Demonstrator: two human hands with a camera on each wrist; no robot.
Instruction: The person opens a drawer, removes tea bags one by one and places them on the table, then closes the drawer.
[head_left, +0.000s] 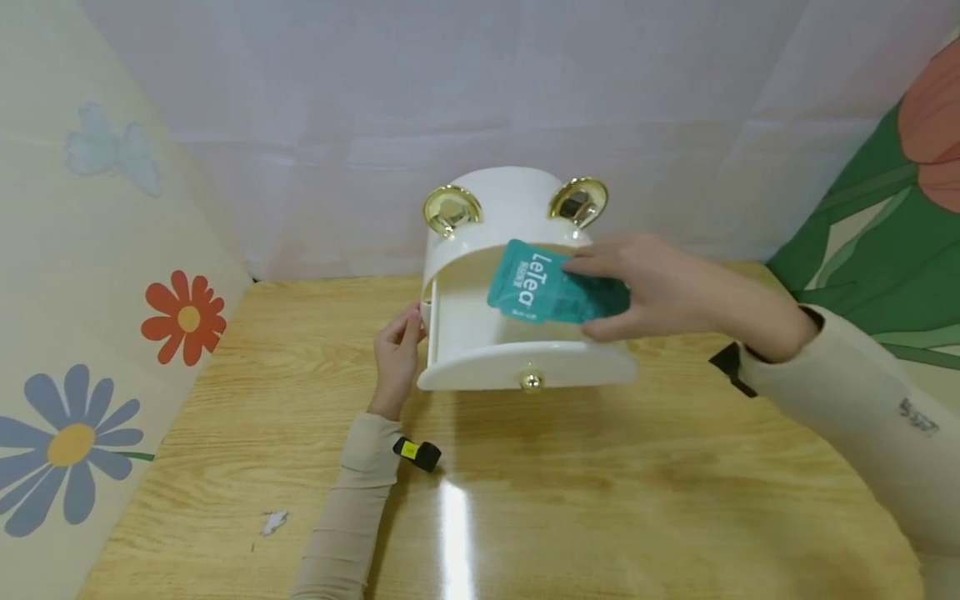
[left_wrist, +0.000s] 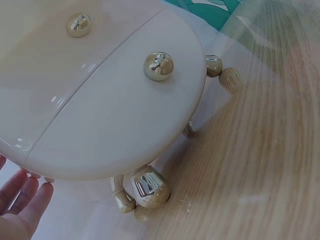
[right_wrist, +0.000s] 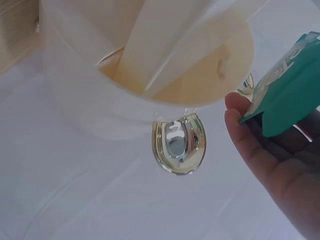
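A white rounded storage box (head_left: 510, 190) with two gold ears (head_left: 452, 210) stands on the table. Its upper drawer (head_left: 472, 367), fitted with a gold knob (head_left: 532, 381), is pulled out toward me. Above that drawer my right hand (head_left: 663, 287) pinches a teal sachet (head_left: 525, 283) printed "LeTea" between thumb and fingers. The sachet (right_wrist: 295, 90) also shows in the right wrist view. My left hand (head_left: 395, 354) touches the left side of the box, its fingers (left_wrist: 37, 205) fairly straight along the edge. In the left wrist view the lower drawer (left_wrist: 110, 120) is closed.
Gold feet (left_wrist: 151, 187) hold the box above the wooden table (head_left: 600, 483). A pale cloth (head_left: 337, 167) hangs behind it. Flower-printed panels (head_left: 187, 318) stand at both sides. A small pale patch (head_left: 274, 522) marks the table at front left.
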